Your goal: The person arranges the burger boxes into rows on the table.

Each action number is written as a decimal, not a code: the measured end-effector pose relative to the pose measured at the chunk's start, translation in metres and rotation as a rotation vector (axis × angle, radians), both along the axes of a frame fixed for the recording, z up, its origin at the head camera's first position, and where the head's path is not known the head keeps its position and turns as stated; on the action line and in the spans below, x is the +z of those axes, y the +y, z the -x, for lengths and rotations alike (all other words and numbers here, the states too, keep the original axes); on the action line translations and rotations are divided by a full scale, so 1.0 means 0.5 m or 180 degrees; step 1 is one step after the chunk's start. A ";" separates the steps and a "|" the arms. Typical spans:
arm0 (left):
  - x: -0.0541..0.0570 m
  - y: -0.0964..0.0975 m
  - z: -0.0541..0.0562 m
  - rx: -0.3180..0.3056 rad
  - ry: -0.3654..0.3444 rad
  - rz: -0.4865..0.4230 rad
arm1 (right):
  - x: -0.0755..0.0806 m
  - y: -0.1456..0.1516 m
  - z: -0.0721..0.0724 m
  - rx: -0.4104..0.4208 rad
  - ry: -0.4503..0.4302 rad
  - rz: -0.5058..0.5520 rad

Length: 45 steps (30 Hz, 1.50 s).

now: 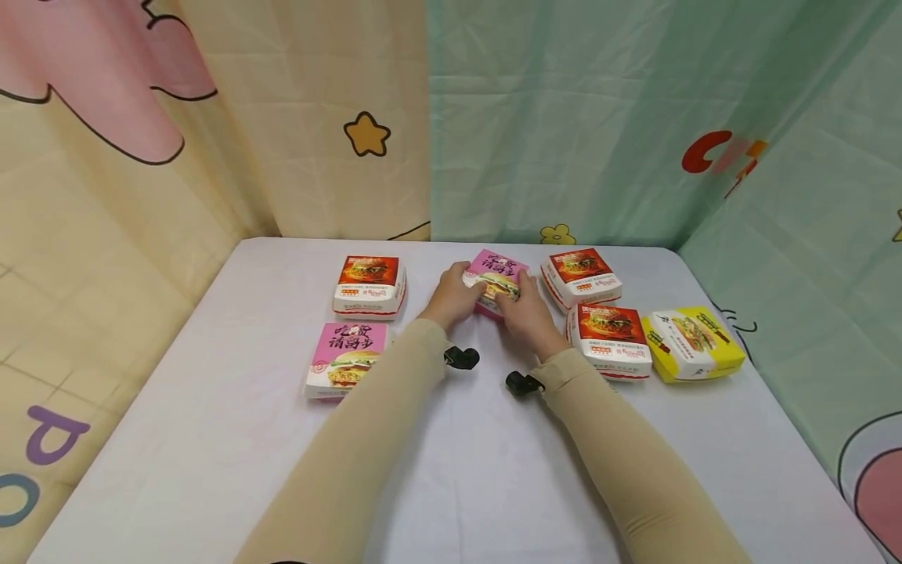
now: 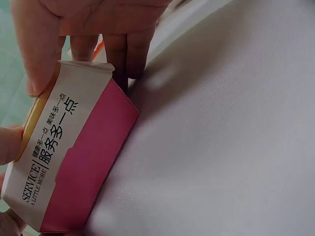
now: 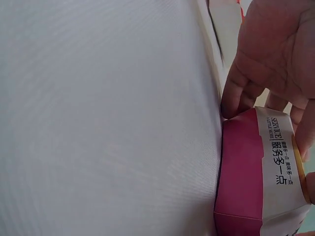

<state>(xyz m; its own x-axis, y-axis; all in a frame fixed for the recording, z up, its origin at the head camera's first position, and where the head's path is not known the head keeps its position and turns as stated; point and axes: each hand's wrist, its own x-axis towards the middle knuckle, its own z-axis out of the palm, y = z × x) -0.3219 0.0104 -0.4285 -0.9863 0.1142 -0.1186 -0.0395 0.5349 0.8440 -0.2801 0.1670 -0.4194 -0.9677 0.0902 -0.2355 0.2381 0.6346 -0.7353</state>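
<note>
Near the back of the table, both hands hold one pink and white burger box (image 1: 496, 272) with a burger printed on its lid. My left hand (image 1: 451, 299) grips its left side, and my right hand (image 1: 528, 315) grips the right side. The thumbs lie over the lid's front edge. In the left wrist view, the pink lower wall of the box (image 2: 93, 152) meets the white cloth, with fingers around its corner. From the right wrist, printed black lettering shows on the white upper wall of the box (image 3: 275, 157).
On the left stand a red and white burger box (image 1: 369, 286) and, in front of it, another pink one (image 1: 345, 360). To the right are two red and white boxes, one farther back (image 1: 581, 278) and one nearer (image 1: 609, 341), beside a yellow box (image 1: 694, 343). Curtains (image 1: 493, 117) hang behind the white table (image 1: 465, 470).
</note>
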 end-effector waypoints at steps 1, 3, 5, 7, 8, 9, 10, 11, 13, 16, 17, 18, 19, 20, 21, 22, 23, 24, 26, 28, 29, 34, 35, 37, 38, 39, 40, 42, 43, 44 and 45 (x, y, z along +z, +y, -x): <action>0.000 0.001 -0.003 0.0033 -0.0003 -0.0007 | -0.001 0.001 0.001 0.0016 0.0007 -0.0008; -0.001 0.002 -0.008 0.0109 0.0003 0.0001 | -0.004 0.002 0.002 0.0044 0.0009 -0.0015; -0.002 0.003 -0.014 0.0175 0.0000 0.0038 | -0.006 0.002 0.004 0.0069 0.0014 -0.0006; -0.003 0.004 -0.019 0.0229 -0.0022 0.0081 | -0.007 0.002 0.005 0.0095 0.0024 -0.0006; -0.004 0.004 -0.022 0.0251 -0.0028 0.0101 | -0.007 0.002 0.005 0.0105 0.0024 0.0003; -0.004 0.004 -0.024 0.0264 -0.0028 0.0117 | -0.006 0.002 0.005 0.0113 0.0030 0.0017; -0.004 0.004 -0.027 0.0281 -0.0041 0.0127 | -0.007 0.002 0.005 0.0126 0.0033 0.0027; -0.003 0.003 -0.029 0.0299 -0.0050 0.0134 | -0.007 0.002 0.005 0.0133 0.0038 0.0041; -0.002 0.004 -0.035 0.0354 -0.0089 0.0105 | -0.007 0.004 0.006 0.0157 0.0026 0.0061; 0.002 0.003 -0.044 0.0455 -0.0168 0.0003 | -0.007 0.006 0.008 0.0186 -0.0005 0.0119; 0.003 0.003 -0.047 0.0489 -0.0192 -0.0047 | -0.006 0.007 0.008 0.0197 -0.0014 0.0135; 0.004 0.003 -0.050 0.0522 -0.0216 -0.0103 | -0.005 0.008 0.007 0.0213 -0.0030 0.0144; 0.005 0.002 -0.053 0.0547 -0.0227 -0.0158 | -0.005 0.008 0.007 0.0235 -0.0032 0.0145; 0.006 0.001 -0.055 0.0564 -0.0228 -0.0217 | -0.004 0.009 0.006 0.0253 -0.0046 0.0147; 0.006 0.000 -0.058 0.0578 -0.0226 -0.0290 | -0.003 0.009 0.005 0.0285 -0.0052 0.0130; 0.007 -0.002 -0.060 0.0587 -0.0230 -0.0372 | -0.003 0.010 0.005 0.0314 -0.0060 0.0106; 0.006 -0.003 -0.061 0.0592 -0.0228 -0.0437 | -0.002 0.010 0.004 0.0343 -0.0076 0.0091; 0.007 -0.005 -0.063 0.0595 -0.0227 -0.0505 | -0.001 0.009 0.004 0.0368 -0.0094 0.0078; 0.006 -0.008 -0.066 0.0600 -0.0219 -0.0610 | 0.000 0.007 0.004 0.0408 -0.0112 0.0048; 0.006 -0.011 -0.069 0.0611 -0.0224 -0.0664 | 0.000 0.006 0.005 0.0431 -0.0131 0.0025; 0.006 -0.011 -0.070 0.0619 -0.0225 -0.0675 | 0.000 0.005 0.005 0.0441 -0.0141 0.0012; 0.003 -0.014 -0.075 0.0665 -0.0190 -0.0660 | -0.003 0.000 0.008 0.0482 -0.0139 -0.0048; 0.001 -0.013 -0.076 0.0676 -0.0170 -0.0650 | -0.004 -0.001 0.008 0.0487 -0.0141 -0.0054; -0.001 -0.013 -0.078 0.0699 -0.0138 -0.0632 | -0.006 -0.002 0.009 0.0491 -0.0132 -0.0045; -0.002 -0.013 -0.079 0.0713 -0.0132 -0.0640 | -0.007 -0.003 0.009 0.0501 -0.0116 -0.0049; -0.002 -0.012 -0.079 0.0728 -0.0118 -0.0648 | -0.007 -0.004 0.009 0.0510 -0.0101 -0.0043; -0.003 -0.012 -0.080 0.0743 -0.0105 -0.0659 | -0.008 -0.005 0.009 0.0519 -0.0084 -0.0032; -0.005 -0.012 -0.081 0.0781 -0.0102 -0.0700 | -0.010 -0.007 0.009 0.0541 -0.0041 -0.0022; -0.006 -0.013 -0.081 0.0798 -0.0100 -0.0723 | -0.011 -0.009 0.009 0.0551 -0.0008 -0.0009; -0.007 -0.013 -0.081 0.0813 -0.0105 -0.0742 | -0.013 -0.010 0.008 0.0561 0.0014 0.0004; -0.009 -0.014 -0.082 0.0827 -0.0105 -0.0749 | -0.015 -0.012 0.008 0.0564 0.0033 0.0027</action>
<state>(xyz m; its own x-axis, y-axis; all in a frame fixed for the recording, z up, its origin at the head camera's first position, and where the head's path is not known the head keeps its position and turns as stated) -0.2810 0.0035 -0.4328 -0.9822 -0.1120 -0.1510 -0.1780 0.2946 0.9389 -0.2839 0.1611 -0.4267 -0.9707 -0.0840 -0.2253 0.1153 0.6596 -0.7427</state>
